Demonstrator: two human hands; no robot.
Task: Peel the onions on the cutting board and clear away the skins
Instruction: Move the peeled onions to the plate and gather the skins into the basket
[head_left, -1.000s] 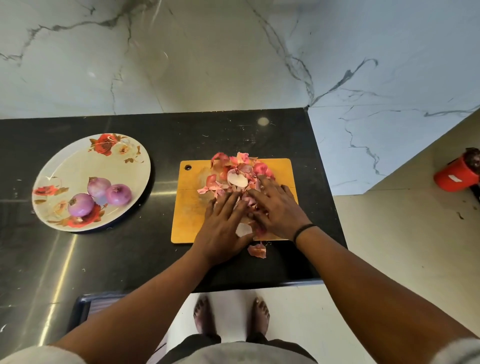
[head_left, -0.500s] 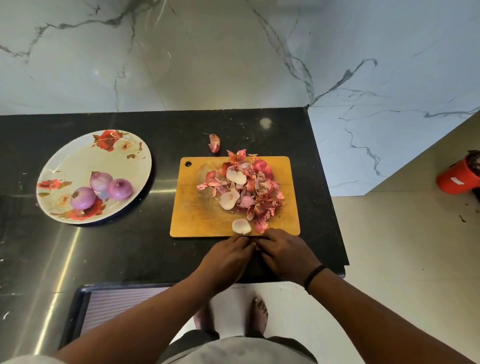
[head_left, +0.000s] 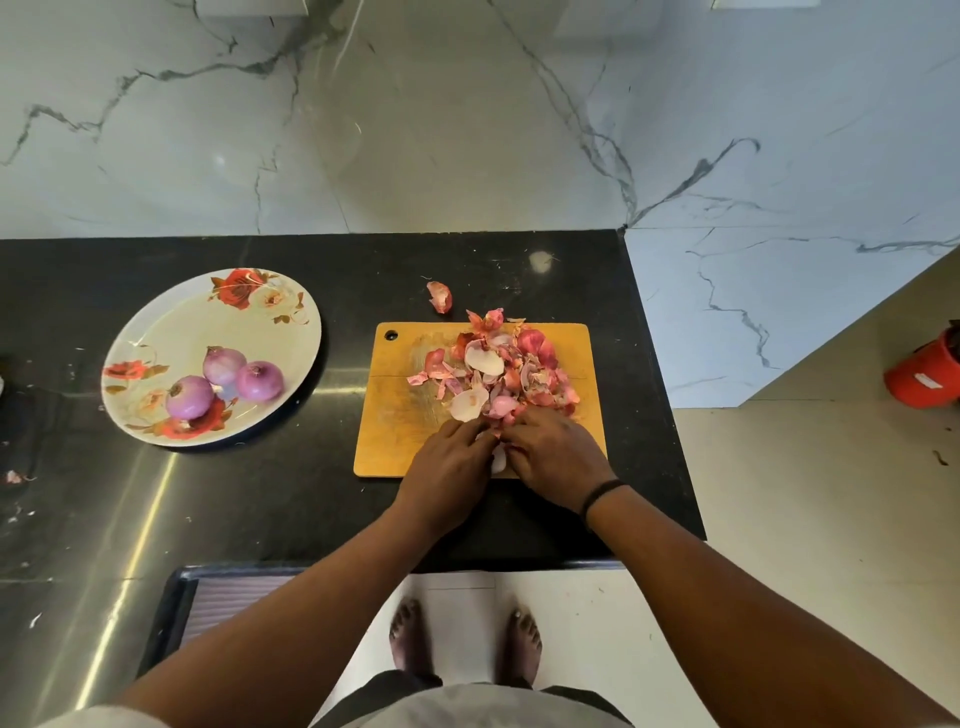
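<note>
Where hands meet, pink papery skins (head_left: 493, 374) heaped

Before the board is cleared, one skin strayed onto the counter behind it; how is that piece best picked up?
Pinch the stray skin by its raised curled edge, coming from above. It is a thin, cupped flake lying alone on the counter, beyond the cutting board.

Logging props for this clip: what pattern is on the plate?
White plate with red and cream flower prints round its rim; the head view, the only one, shows it.
</note>
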